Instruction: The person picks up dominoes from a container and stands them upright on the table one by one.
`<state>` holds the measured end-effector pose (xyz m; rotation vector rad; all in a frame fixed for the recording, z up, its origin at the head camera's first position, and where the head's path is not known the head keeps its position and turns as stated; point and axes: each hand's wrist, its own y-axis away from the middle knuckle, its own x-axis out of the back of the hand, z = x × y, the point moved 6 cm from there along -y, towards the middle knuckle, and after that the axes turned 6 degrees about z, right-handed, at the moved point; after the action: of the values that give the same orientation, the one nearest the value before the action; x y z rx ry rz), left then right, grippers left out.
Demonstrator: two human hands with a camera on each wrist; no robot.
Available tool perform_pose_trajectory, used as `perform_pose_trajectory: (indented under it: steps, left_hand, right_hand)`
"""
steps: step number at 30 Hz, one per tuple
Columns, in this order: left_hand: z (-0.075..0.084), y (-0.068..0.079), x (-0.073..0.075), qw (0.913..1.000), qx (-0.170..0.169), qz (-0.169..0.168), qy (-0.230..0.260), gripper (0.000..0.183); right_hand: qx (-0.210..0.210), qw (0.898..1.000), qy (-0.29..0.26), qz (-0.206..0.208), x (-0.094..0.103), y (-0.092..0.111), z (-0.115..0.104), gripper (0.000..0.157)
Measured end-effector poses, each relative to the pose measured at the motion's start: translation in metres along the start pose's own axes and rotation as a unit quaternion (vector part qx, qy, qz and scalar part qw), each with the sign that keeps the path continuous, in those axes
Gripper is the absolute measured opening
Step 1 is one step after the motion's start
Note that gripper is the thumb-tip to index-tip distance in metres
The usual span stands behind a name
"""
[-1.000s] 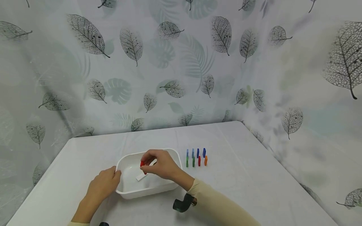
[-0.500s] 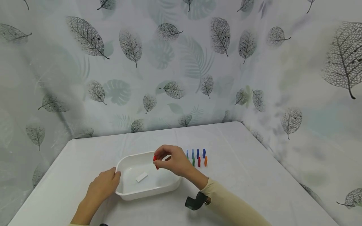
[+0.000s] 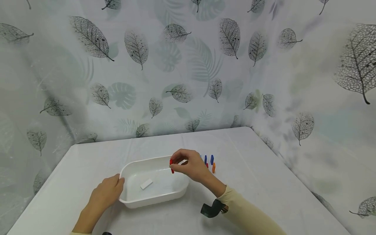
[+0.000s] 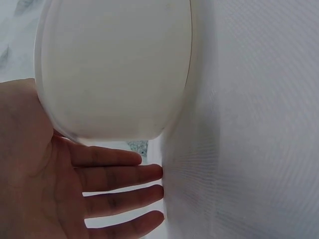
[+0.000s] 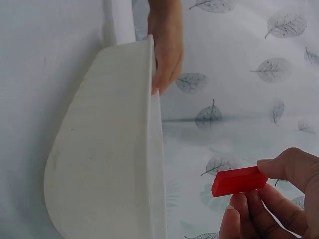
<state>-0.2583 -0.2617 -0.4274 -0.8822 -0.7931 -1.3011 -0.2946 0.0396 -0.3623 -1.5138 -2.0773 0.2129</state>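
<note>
My right hand (image 3: pixel 191 165) pinches a red domino block (image 3: pixel 171 167) between thumb and fingertips, upright over the right part of a white plastic basin (image 3: pixel 155 198). In the right wrist view the red domino block (image 5: pixel 240 181) juts out from the thumb and fingertips. My left hand (image 3: pixel 106 192) holds the basin's left end, thumb hooked over the rim. In the left wrist view its other fingers (image 4: pixel 119 177) extend straight down outside the wall to the table. A white domino block (image 3: pixel 146 184) lies flat on the basin floor.
Right of the basin, domino blocks stand upright in two rows, partly hidden behind my right hand; dark blue ones (image 3: pixel 212 159) and an orange one (image 3: pixel 213 167) show. The white table (image 3: pixel 249 182) has a patterned curtain (image 3: pixel 188 75) behind it.
My right hand has moved right with the red domino block, from over the basin's middle to its right side, covering more of the standing blocks. The left hand has stayed at the rim.
</note>
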Motion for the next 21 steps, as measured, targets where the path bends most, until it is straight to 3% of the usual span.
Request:
perform_pose_trajectory:
  steps: [21]
  left_hand:
    - [-0.003,0.000,0.002,0.9999,-0.003,-0.007,0.009,0.037]
  right_hand:
    - [-0.044,0.998,0.026,0.040,0.039,0.024,0.027,0.014]
